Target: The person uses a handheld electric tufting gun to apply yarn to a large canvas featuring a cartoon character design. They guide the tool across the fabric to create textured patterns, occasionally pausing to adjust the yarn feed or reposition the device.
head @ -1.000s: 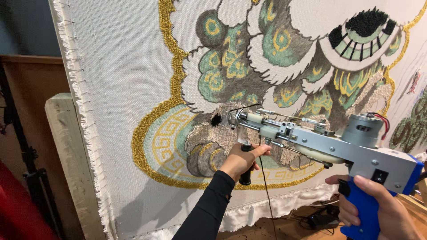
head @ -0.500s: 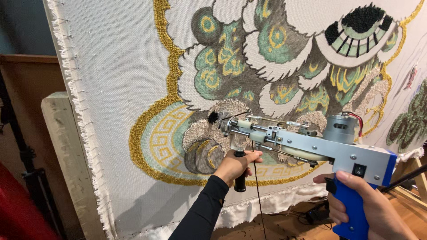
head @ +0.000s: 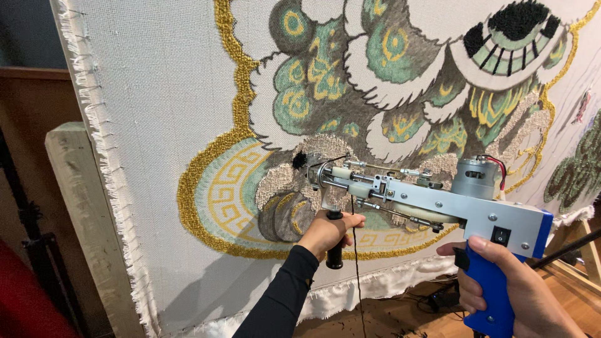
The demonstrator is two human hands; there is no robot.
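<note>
Premises: a rug-tufting workshop. Evidence follows. A large backing cloth (head: 156, 125) is stretched upright on a wooden frame (head: 81, 213), its edge frayed and its lower border hanging loose. The cloth carries a partly tufted design (head: 388, 94) in gold, green, grey and black yarn, with bare outlined areas remaining. A powered tufting gun (head: 432, 203) with blue handle and exposed motor is pressed to the cloth, a black yarn strand (head: 357, 263) trailing from it. The wooden floor (head: 400, 316) below shows cables and yarn scraps. A dark stand (head: 25, 244) occupies the left edge.
</note>
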